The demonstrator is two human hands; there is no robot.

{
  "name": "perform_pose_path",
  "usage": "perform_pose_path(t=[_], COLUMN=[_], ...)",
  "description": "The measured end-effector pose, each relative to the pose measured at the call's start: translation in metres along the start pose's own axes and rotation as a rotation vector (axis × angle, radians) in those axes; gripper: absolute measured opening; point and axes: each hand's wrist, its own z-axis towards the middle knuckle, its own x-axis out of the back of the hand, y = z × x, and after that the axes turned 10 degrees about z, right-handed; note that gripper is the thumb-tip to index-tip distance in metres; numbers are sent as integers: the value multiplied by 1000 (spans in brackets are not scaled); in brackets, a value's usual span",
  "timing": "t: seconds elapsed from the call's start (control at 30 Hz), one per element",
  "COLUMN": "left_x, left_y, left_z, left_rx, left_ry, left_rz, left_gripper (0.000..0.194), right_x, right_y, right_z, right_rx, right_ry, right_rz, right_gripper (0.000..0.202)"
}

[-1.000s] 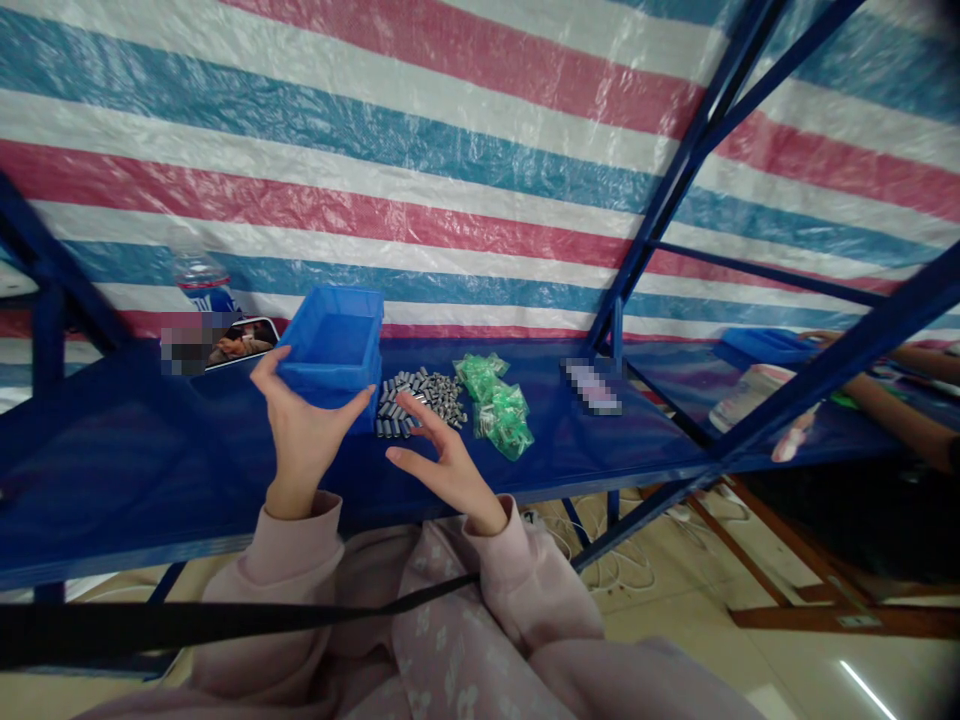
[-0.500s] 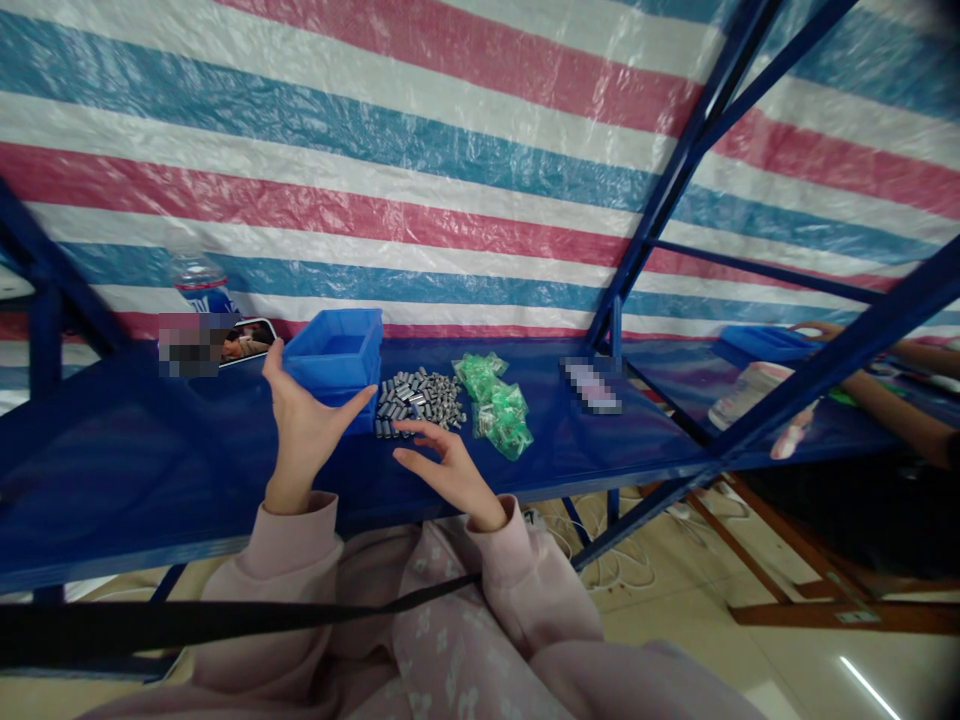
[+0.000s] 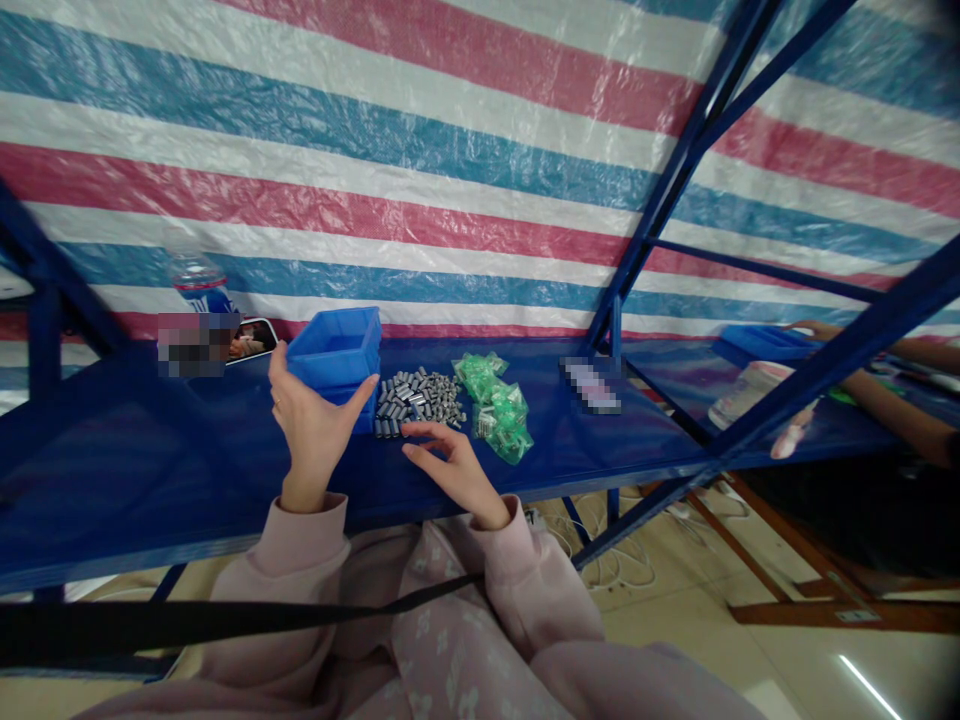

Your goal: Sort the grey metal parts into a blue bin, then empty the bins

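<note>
My left hand (image 3: 311, 432) spans the front of the upper blue bin (image 3: 334, 362), fingers on its left side and thumb by its right front corner. That bin sits on a second blue bin (image 3: 365, 412), largely covered by the hand. Right of the bins lies a pile of small metal cylinders (image 3: 420, 398), longer ones on the left and shorter ones on the right. My right hand (image 3: 454, 465) hovers at the pile's near edge, thumb and fingers apart, with nothing visible in it. Green-tinted plastic bags (image 3: 502, 412) with small parts lie to the right of the pile.
A phone (image 3: 255, 340) and a bottle (image 3: 201, 285) stand at the back left of the blue table (image 3: 187, 470). A blurred-out flat object (image 3: 592, 385) lies right of the bags. Blue frame bars (image 3: 656, 190) cross at the right. Another person's arms (image 3: 892, 400) reach a blue tray (image 3: 765, 343).
My left hand has shifted slightly right along the upper bin, which has tilted or moved a little. My right hand has moved slightly right beside the cylinders.
</note>
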Motion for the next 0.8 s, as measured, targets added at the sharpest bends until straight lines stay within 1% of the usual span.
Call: perform_pose_path(t=[0.13,0.23,0.43,0.6,0.7,0.77,0.8], left_x=[-5,-5,-5,-6,-2,1,2], left_y=[-5,-7,-8,-8,0,13,22], left_z=[0,-1,-3,-1,-5,-16,-25], left_rx=[-66,-77,-90,-64,-63,-93,-111], left_ry=[72,86,62,39,105,171,174], left_rz=[-54,-57,-63,-18,21,-18,-75], left_gripper=[103,102,113,122,119,111,105], right_x=[8,14,18,20,20,18,17], right_y=[-5,-6,-4,-1,2,4,5], right_z=[-1,-2,-1,-2,-1,-1,-1], right_rx=[22,31,33,21,-1,-40,-62], right_ry=[68,110,141,145,162,170,160], right_rz=[-19,-35,-48,-57,-1,72,113], right_gripper=[23,21,21,23,23,24,26])
